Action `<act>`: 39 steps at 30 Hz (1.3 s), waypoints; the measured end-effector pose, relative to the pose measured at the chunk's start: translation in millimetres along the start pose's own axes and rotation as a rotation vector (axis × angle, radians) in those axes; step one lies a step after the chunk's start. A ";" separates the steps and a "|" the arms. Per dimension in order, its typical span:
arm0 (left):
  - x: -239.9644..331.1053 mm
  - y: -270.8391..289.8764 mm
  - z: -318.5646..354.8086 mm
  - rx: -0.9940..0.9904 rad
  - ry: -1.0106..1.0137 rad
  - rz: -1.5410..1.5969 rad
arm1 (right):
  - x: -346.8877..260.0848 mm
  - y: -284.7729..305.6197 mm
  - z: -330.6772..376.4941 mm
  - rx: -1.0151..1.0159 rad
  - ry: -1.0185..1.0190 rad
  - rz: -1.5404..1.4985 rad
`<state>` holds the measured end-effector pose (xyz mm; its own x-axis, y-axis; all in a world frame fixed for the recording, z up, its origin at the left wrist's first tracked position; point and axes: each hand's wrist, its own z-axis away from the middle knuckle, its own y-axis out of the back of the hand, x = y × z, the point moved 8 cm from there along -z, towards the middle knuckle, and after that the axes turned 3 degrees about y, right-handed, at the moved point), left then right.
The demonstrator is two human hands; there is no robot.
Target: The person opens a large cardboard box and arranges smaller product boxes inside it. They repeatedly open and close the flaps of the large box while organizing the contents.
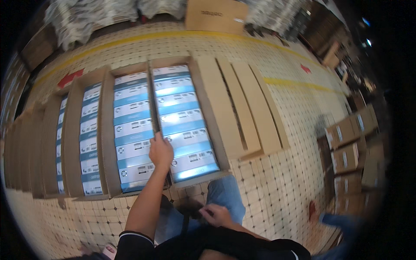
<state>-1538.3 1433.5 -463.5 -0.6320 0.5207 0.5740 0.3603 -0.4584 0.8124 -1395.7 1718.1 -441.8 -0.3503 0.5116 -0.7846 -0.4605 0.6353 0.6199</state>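
Note:
My left hand (161,151) is closed over the touching side walls of two open brown cartons, its fingers curled at the edge. The carton on the right (211,125) holds a row of white-and-blue boxes (184,117) with printed labels. In the carton on the left (108,130) stands a similar row of white-and-blue boxes (131,125). Low in front of my lap, next to my knee, my right hand (218,215) has its fingers curled together. What it holds, if anything, cannot be made out.
More open cartons (71,143) with boxes continue leftward. Cartons with closed flaps (249,99) adjoin on the right. Stacked brown cartons (346,158) stand at far right, near another person's leg (336,219). Behind are a large carton (216,17) and plastic-wrapped goods (91,15).

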 end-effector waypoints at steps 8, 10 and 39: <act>-4.1 3.1 0.2 0.008 -0.082 0.001 | 40.2 113.0 -50.6 0.516 -0.088 0.194; -5.9 0.9 0.0 -0.032 -0.032 -0.042 | 46.4 134.8 -70.9 0.533 -0.100 0.226; 180.2 -239.0 158.7 -0.018 -0.675 -0.548 | 258.9 258.5 -129.9 0.192 -0.104 0.493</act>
<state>-1629.4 1751.2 -538.0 -0.1692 0.9846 0.0450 0.1097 -0.0266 0.9936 -1711.4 1939.6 -486.4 -0.4007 0.8243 -0.4001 -0.1012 0.3942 0.9134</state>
